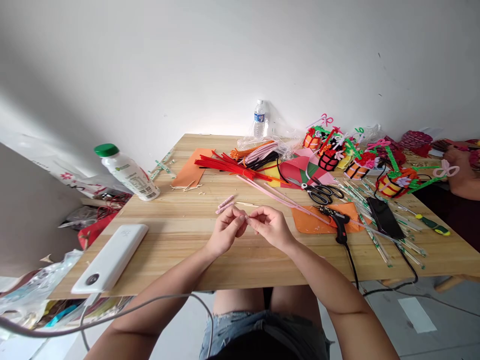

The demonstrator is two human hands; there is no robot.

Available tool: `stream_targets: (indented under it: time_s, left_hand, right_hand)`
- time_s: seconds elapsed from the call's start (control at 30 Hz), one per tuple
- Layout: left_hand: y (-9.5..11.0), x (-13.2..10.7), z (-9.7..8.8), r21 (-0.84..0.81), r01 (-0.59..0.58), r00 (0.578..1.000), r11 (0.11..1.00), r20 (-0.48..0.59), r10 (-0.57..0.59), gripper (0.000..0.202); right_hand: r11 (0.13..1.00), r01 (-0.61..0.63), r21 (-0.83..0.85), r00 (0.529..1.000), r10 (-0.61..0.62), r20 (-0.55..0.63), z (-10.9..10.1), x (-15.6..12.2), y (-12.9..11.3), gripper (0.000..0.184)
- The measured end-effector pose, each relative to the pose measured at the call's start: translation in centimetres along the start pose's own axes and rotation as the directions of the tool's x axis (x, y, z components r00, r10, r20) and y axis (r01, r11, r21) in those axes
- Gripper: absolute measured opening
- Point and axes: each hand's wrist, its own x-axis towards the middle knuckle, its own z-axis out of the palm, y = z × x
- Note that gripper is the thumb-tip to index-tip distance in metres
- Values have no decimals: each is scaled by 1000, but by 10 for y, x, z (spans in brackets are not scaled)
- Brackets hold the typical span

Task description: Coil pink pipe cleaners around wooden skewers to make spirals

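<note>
Over the front middle of the wooden table, my left hand and my right hand meet at the fingertips, both pinched closed. A small bit of pink pipe cleaner shows between them, mostly hidden by the fingers. Just beyond my left hand lie two coiled pink pipe cleaners, beside a thin wooden stick. Long straight pink pipe cleaners stretch diagonally behind my right hand. To the right, a black glue gun rests on an orange sheet.
Scissors, red pipe cleaners and flower baskets lie beyond my hands. A phone and screwdriver sit right. A power bank and white bottle stand left. Another person's arm reaches in at right.
</note>
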Motion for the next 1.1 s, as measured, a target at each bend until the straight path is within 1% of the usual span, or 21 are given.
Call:
stream_targets:
  time_s: [0.1, 0.2, 0.3, 0.4, 0.5, 0.6, 0.7, 0.77, 0.8, 0.83, 0.87, 0.93, 1.0, 1.1]
  left_hand:
    - [3, -1, 1, -41, 61, 998, 997, 33, -60, 31]
    - [6, -1, 1, -51, 158, 985, 986, 77, -154, 32]
    - [9, -1, 1, -57, 231, 968, 971, 120, -223, 34]
    - [11, 1, 1, -69, 240, 963, 968, 145, -228, 33]
    - [11, 2, 1, -58, 185, 975, 981, 133, -176, 32]
    - [9, 2, 2, -33, 89, 989, 995, 122, -84, 29]
    - [7, 1, 2, 33, -43, 994, 999, 104, 39, 23]
    - [6, -1, 2, 116, -162, 984, 980, 89, 152, 16]
    - [6, -2, 1, 178, -239, 970, 955, 89, 226, 13]
    - [6, -3, 0, 257, -320, 947, 912, 105, 303, 10]
    - [5, -4, -1, 347, -400, 916, 848, 135, 377, 10]
    - [4, -6, -2, 514, -523, 847, 680, 219, 485, 18]
    - [3, -6, -2, 618, -588, 785, 523, 280, 552, 27]
    - [1, -6, -1, 703, -614, 710, 359, 293, 640, 34]
  right_hand:
    - [997, 63, -37, 998, -62, 17, -5, 3, -1, 26]
    - [988, 137, -66, 986, -130, 104, -11, 5, -2, 22]
    - [959, 251, -134, 961, -230, 155, -16, 7, -3, 17]
    - [899, 379, -219, 923, -350, 158, -19, 8, -3, 11]
    - [851, 451, -271, 893, -428, 141, -18, 8, -2, 11]
    - [817, 501, -285, 864, -489, 117, -17, 8, -1, 10]
    - [792, 543, -280, 838, -535, 112, -15, 8, -1, 8]
    - [790, 545, -283, 836, -539, 104, -13, 7, -2, 7]
    - [792, 541, -284, 838, -537, 97, -13, 7, -3, 7]
    - [796, 534, -285, 842, -533, 85, -12, 6, -4, 8]
    - [802, 524, -288, 847, -527, 71, -11, 5, -5, 8]
    - [817, 499, -291, 860, -509, 44, -9, 3, -6, 8]
    - [836, 467, -288, 875, -483, 15, -8, 2, -8, 8]
    - [864, 426, -269, 893, -449, -26, -5, 0, -8, 8]
